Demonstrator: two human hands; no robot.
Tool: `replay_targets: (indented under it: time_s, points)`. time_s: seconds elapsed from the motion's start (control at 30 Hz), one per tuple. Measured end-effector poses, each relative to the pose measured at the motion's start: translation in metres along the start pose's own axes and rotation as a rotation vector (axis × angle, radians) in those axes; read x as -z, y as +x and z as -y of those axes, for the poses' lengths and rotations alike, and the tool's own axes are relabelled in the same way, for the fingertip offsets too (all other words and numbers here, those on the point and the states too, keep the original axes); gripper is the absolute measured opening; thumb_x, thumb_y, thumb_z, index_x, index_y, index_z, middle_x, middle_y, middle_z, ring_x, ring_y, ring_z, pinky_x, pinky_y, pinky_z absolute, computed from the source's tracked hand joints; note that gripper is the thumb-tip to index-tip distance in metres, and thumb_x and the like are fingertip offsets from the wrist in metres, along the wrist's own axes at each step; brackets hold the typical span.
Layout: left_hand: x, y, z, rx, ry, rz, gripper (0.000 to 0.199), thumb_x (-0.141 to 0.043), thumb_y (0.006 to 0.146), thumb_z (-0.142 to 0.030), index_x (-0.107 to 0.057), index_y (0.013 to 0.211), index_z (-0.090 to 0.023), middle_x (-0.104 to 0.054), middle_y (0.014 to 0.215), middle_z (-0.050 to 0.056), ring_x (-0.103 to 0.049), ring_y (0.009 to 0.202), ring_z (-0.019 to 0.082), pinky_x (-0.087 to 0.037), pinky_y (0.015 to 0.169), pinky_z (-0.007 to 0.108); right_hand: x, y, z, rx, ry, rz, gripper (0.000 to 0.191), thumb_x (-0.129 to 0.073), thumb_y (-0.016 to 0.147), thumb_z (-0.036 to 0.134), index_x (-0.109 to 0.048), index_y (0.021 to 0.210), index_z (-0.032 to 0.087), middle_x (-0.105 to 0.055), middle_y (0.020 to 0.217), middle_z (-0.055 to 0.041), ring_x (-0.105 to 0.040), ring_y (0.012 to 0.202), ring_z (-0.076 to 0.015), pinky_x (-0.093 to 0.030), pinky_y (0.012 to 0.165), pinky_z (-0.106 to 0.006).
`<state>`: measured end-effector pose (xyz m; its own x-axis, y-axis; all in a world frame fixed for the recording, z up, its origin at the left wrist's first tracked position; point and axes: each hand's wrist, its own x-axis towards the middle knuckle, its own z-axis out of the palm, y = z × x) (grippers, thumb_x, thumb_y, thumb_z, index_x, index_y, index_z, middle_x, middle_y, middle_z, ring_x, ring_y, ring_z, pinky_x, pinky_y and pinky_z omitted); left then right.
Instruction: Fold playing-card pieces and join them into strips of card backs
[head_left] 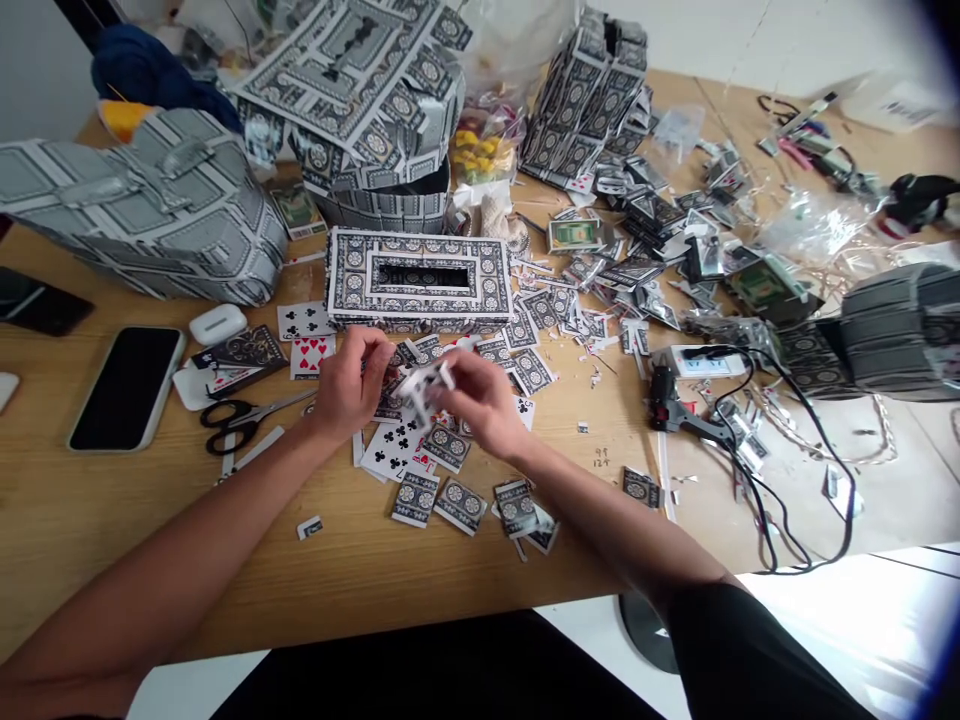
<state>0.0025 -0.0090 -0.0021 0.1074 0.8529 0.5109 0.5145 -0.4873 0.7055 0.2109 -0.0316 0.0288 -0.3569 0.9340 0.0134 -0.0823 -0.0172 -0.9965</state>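
Over the middle of the table, my right hand (484,400) pinches a small folded playing card (426,388), blurred by motion. My left hand (351,385) is just left of it with curled fingers pressed together; whatever they hold, if anything, is hidden. Behind both hands stands a box covered in folded cards (349,290), with a rectangular slot in its top. Loose playing cards (391,450) lie beneath the hands. Several folded card squares (460,505) rest nearer the table's front edge.
Black scissors (232,425) and a phone (127,388) lie at left. Large card-built pieces (367,90) rise at the back. To the right are a glue gun (679,410), a power strip (705,362) with black cords, and heaped card scraps (652,230).
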Motion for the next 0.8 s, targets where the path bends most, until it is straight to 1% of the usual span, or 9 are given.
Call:
replay_targets:
  time_s: [0.03,0.07,0.13,0.2,0.3,0.4,0.6,0.67,0.8]
  points:
    - [0.000,0.001,0.000,-0.025,0.008,-0.006,0.017,-0.052,0.110,-0.038,-0.054,0.102,-0.023,-0.066,0.074,-0.002,-0.066,0.058,0.011,-0.049,0.053,0.022,0.003,0.004,-0.007,0.001,0.000,-0.174,0.020,-0.072,0.088,0.037,-0.057,0.091,0.024,-0.060,0.078,0.0024,-0.058,0.066,-0.0137,-0.051,0.060,-0.030]
    - [0.000,0.002,-0.001,-0.049,0.016,-0.014,0.016,-0.053,0.110,-0.036,-0.054,0.102,-0.023,-0.066,0.075,-0.002,-0.066,0.059,0.011,-0.049,0.054,0.022,0.006,0.007,-0.013,-0.001,-0.006,-0.284,0.021,-0.071,0.088,0.039,-0.056,0.090,0.025,-0.058,0.077,0.0029,-0.056,0.065,-0.0136,-0.051,0.058,-0.030]
    - [0.001,0.003,-0.002,-0.079,0.017,-0.024,0.011,-0.053,0.109,-0.032,-0.054,0.104,-0.023,-0.067,0.076,-0.002,-0.065,0.059,0.011,-0.050,0.055,0.022,0.008,0.011,-0.024,0.006,-0.022,-0.382,0.023,-0.071,0.086,0.041,-0.054,0.091,0.025,-0.056,0.078,0.0030,-0.055,0.063,-0.0134,-0.051,0.055,-0.030]
    - [0.000,0.002,-0.003,-0.083,-0.006,-0.014,0.007,-0.054,0.108,-0.029,-0.055,0.110,-0.022,-0.068,0.079,-0.002,-0.066,0.061,0.011,-0.052,0.057,0.022,0.008,0.012,-0.029,0.023,-0.029,-0.390,0.026,-0.071,0.085,0.043,-0.053,0.093,0.026,-0.056,0.083,0.0020,-0.054,0.065,-0.0134,-0.052,0.054,-0.030]
    - [-0.001,0.000,-0.003,-0.032,-0.049,0.025,0.013,-0.055,0.107,-0.027,-0.055,0.119,-0.021,-0.073,0.094,0.001,-0.072,0.068,0.011,-0.057,0.063,0.023,0.006,0.012,-0.033,0.051,-0.034,-0.385,0.030,-0.072,0.086,0.045,-0.049,0.094,0.028,-0.052,0.089,0.0009,-0.052,0.070,-0.0137,-0.056,0.055,-0.030]
    - [-0.001,-0.002,-0.002,0.000,-0.036,0.052,0.021,-0.060,0.104,-0.028,-0.057,0.123,-0.021,-0.075,0.107,0.005,-0.076,0.080,0.015,-0.061,0.073,0.028,0.006,0.011,-0.037,0.044,-0.035,-0.356,0.033,-0.071,0.089,0.045,-0.044,0.098,0.029,-0.050,0.088,0.0017,-0.052,0.070,-0.0141,-0.059,0.057,-0.031]
    - [0.002,0.000,-0.004,-0.055,-0.014,0.059,0.035,-0.065,0.099,-0.028,-0.057,0.132,-0.020,-0.074,0.124,0.010,-0.075,0.111,0.022,-0.061,0.096,0.035,0.009,0.011,-0.043,0.025,-0.066,-0.341,0.034,-0.070,0.092,0.041,-0.043,0.109,0.030,-0.060,0.096,0.0004,-0.051,0.067,-0.0126,-0.049,0.052,-0.029]
    - [0.002,0.000,-0.006,-0.074,0.020,0.066,0.036,-0.066,0.098,-0.028,-0.060,0.132,-0.020,-0.075,0.124,0.009,-0.075,0.107,0.022,-0.062,0.093,0.033,0.010,0.011,-0.043,0.019,-0.088,-0.326,0.034,-0.068,0.094,0.040,-0.045,0.117,0.031,-0.064,0.099,-0.0003,-0.052,0.066,-0.0121,-0.047,0.051,-0.029]
    - [0.002,0.000,-0.008,-0.032,0.066,0.085,0.036,-0.069,0.096,-0.029,-0.064,0.131,-0.020,-0.078,0.112,0.005,-0.071,0.073,0.015,-0.059,0.070,0.028,0.011,0.009,-0.043,0.033,-0.179,-0.323,0.033,-0.065,0.096,0.038,-0.048,0.123,0.030,-0.065,0.097,-0.0008,-0.059,0.074,-0.0151,-0.050,0.057,-0.031]
